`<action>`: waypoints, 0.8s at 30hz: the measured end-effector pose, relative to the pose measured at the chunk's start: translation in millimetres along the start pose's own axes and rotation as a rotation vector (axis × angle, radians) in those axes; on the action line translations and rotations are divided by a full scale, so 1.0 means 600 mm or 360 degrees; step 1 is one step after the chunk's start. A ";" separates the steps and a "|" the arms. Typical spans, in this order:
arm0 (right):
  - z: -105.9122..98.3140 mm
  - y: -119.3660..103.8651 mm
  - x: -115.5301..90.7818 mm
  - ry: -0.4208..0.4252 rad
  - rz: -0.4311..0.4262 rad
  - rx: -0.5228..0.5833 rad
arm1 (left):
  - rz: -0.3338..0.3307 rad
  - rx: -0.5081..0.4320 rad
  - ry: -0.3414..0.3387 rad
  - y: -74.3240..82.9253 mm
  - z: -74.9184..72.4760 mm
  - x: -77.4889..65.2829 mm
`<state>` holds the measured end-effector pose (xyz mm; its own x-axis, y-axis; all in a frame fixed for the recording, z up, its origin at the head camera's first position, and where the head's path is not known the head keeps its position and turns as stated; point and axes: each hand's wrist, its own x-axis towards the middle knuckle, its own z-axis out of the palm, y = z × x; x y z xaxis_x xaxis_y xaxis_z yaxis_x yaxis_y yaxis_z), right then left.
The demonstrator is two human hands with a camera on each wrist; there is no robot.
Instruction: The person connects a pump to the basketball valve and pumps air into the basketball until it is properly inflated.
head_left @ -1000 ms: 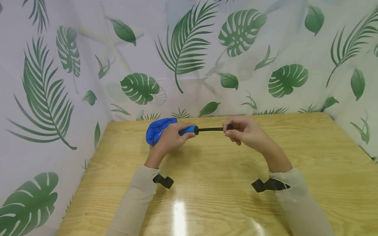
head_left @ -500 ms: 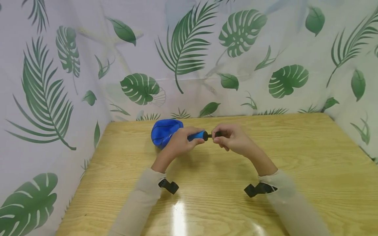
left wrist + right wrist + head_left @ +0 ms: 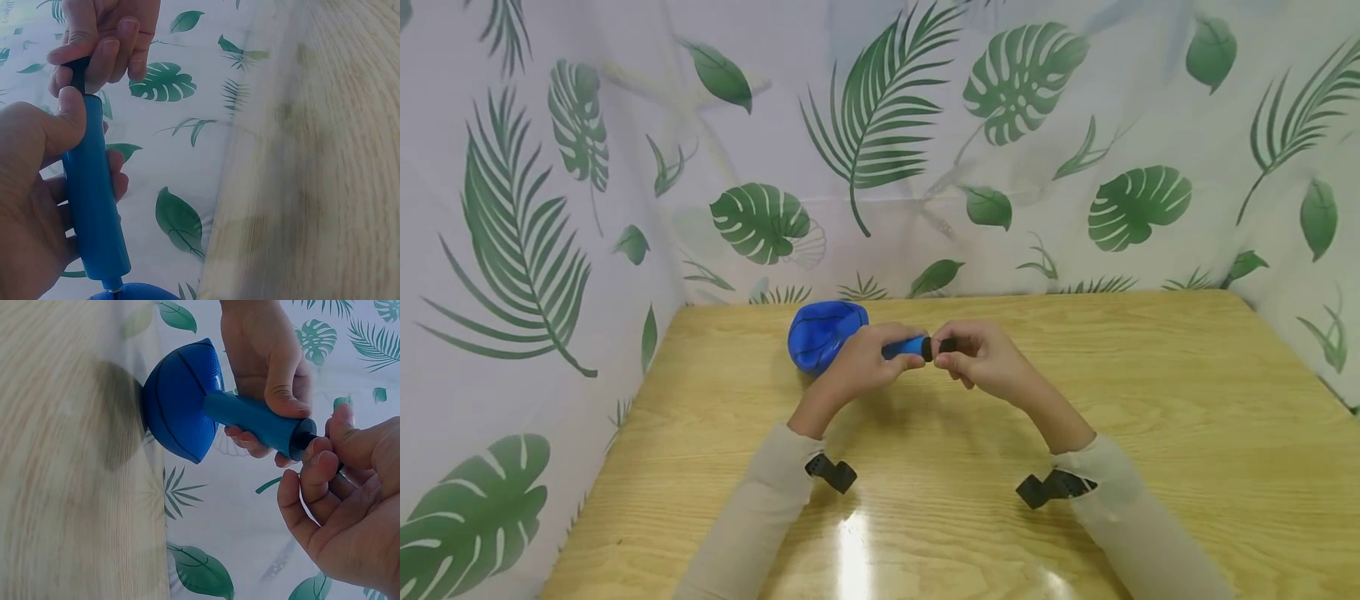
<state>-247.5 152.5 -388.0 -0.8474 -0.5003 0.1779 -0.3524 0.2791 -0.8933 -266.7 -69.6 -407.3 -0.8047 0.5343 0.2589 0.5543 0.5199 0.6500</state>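
Where the backdrop (image 3: pixel 895 258), a white sheet printed with green leaves, meets the work area, the wood-grain tabletop (image 3: pixel 955 517) extends forward beneath both arms. The left sleeve (image 3: pixel 748 517) and right sleeve (image 3: pixel 1138 521), both beige, enter from the near edge. The ball (image 3: pixel 815 335), blue with black seam lines, is located toward the far edge of the tabletop, left of centre, beyond the left hand (image 3: pixel 868 360). One side of the ball is caved in, giving a bowl-like form. The left hand's grip is wrapped round the barrel of the pump (image 3: pixel 97 206), with the thumb along one side and the fingers behind. The right hand (image 3: pixel 983 357) is positioned opposite; its grip pinches the handle (image 3: pixel 77 67), which is black, between thumb and fingers. The pump, blue, lies between the ball and the right hand, its front end against the caved-in side of the ball. The handle sits just beside the barrel's black end cap (image 3: pixel 302 437). A black strap (image 3: pixel 832 473) is fitted at the left cuff; a matching band (image 3: pixel 1054 488) is fitted at the right.
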 end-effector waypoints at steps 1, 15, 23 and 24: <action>0.000 -0.001 -0.001 -0.0004 -0.0001 0.0011 | -0.0001 -0.0005 -0.0006 -0.001 0.000 0.000; -0.059 -0.046 -0.029 0.0106 -0.0062 0.0000 | -0.0234 0.0103 0.0148 -0.028 -0.048 -0.009; -0.044 -0.032 -0.021 0.0084 -0.0032 -0.0018 | -0.0112 0.0128 0.0081 -0.013 -0.024 -0.002; -0.039 -0.028 -0.020 0.0067 -0.0028 -0.0011 | -0.0085 0.0118 0.0065 -0.011 -0.018 -0.001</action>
<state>-240.6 173.0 -365.2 -0.8569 -0.4704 0.2108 -0.3698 0.2762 -0.8871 -272.4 -80.8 -404.1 -0.8406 0.4778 0.2551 0.5235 0.5957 0.6091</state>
